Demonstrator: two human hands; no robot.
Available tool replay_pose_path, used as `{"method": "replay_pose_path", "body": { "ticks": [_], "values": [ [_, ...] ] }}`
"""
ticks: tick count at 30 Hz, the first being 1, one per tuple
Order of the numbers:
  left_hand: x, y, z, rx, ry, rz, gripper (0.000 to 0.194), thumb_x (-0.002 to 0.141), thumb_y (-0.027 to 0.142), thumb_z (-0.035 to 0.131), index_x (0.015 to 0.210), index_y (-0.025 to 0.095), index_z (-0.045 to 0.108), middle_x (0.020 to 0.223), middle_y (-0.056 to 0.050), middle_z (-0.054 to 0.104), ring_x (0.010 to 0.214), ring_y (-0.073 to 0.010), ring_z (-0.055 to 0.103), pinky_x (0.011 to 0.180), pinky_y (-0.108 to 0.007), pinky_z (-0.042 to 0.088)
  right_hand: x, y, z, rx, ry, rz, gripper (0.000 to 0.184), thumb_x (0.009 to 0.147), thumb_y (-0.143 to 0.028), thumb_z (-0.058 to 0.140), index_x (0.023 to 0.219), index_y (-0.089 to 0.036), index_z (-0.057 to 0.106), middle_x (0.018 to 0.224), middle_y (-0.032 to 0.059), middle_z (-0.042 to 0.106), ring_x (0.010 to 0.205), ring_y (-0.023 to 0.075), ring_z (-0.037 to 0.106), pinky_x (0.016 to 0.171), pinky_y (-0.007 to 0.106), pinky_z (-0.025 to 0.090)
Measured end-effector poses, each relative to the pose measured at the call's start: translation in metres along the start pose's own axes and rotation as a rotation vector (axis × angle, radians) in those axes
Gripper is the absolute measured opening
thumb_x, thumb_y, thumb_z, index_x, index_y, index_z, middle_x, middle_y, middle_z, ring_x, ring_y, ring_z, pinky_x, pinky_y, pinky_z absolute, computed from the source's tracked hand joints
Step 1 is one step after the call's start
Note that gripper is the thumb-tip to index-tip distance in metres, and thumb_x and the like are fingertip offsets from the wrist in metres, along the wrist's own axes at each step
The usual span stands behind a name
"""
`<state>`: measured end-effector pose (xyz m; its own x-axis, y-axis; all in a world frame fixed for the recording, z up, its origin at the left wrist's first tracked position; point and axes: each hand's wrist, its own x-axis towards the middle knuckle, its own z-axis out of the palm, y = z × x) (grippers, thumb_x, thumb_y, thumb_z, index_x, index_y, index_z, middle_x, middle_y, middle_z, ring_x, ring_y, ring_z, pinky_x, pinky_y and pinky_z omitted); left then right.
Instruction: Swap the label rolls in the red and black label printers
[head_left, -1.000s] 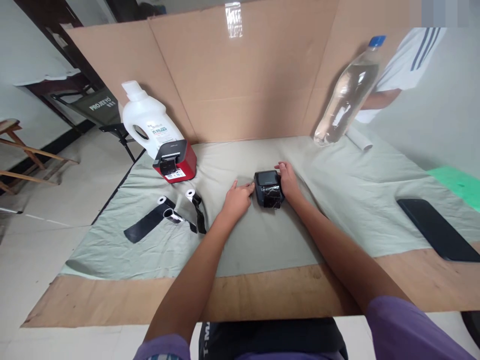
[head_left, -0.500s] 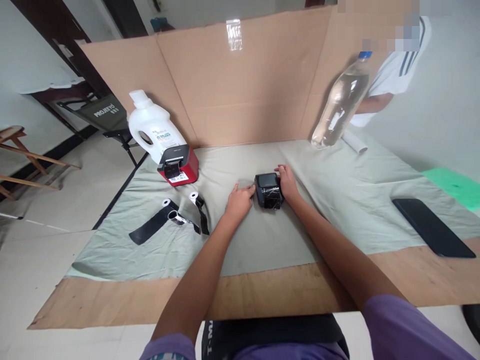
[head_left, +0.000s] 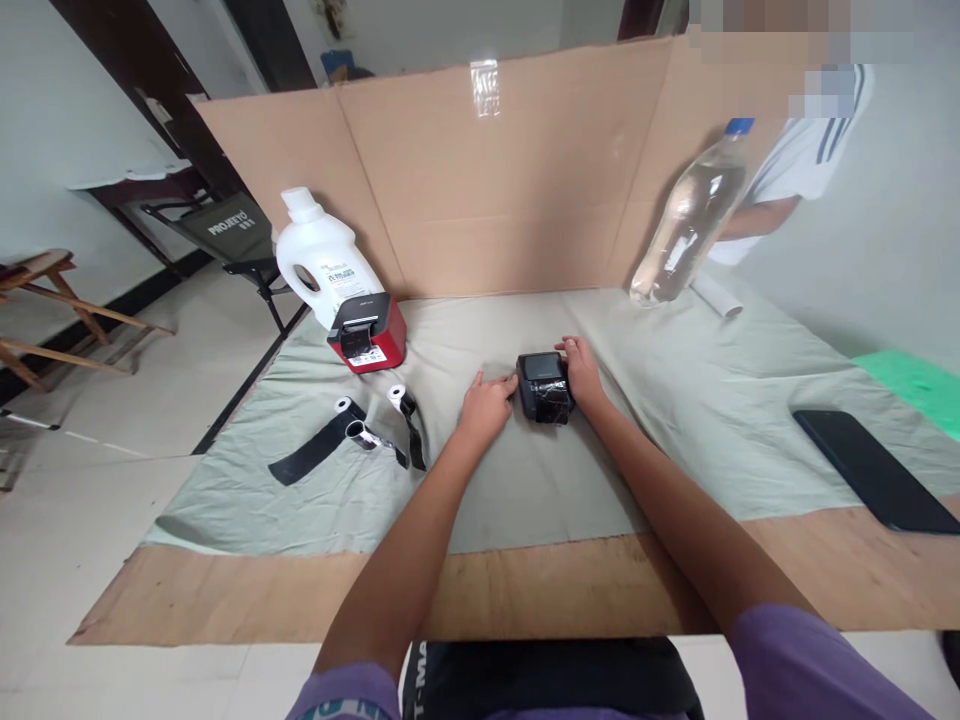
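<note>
Under black device (head_left: 544,385): creased cloth (head_left: 720,425), wooden tabletop (head_left: 225,597); cardboard (head_left: 510,190) behind.

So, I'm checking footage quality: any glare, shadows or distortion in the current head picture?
Head view: glints on the clear bottle, tape strip and black device; a shadow on the cardboard beside that bottle. Head view: clear bottle and white jug lean outward, likely wide-angle stretch; pixel blocks at top right.
</note>
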<state>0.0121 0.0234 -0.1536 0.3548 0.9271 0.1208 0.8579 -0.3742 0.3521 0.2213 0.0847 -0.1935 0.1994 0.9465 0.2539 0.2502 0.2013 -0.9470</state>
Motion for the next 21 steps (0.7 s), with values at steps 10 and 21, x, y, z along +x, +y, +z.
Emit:
{"method": "replay_pose_path", "body": {
  "ticks": [10, 21],
  "values": [
    [-0.0002, -0.0054, 0.0052, -0.08, 0.007, -0.02, 0.07, 0.083, -0.003, 0.041, 0.142, 0.027, 0.063, 0.144, -0.003, 0.064, 0.14, -0.0191, 0.056, 0.13, -0.045, 0.023, -0.0011, -0.0044, 0.0024, 0.031, 0.046, 0.02, 0.05, 0.092, -0.07, 0.04, 0.108, -0.026, 0.057, 0.108, 0.0055, 0.067, 0.099, 0.0248, 0.063, 0.092, 0.041, 0.049],
    [-0.0018, -0.0007, 0.0036, -0.032, 0.019, -0.021, 0.068, 0.084, -0.003, 0.043, 0.143, 0.024, 0.063, 0.142, -0.007, 0.066, 0.138, -0.0209, 0.057, 0.13, -0.045, 0.023, -0.0012, -0.0054, 0.002, 0.028, 0.048, 0.009, 0.05, 0.092, -0.068, 0.04, 0.11, -0.025, 0.059, 0.109, 0.0065, 0.068, 0.099, 0.0253, 0.063, 0.093, 0.043, 0.049]
  ]
}}
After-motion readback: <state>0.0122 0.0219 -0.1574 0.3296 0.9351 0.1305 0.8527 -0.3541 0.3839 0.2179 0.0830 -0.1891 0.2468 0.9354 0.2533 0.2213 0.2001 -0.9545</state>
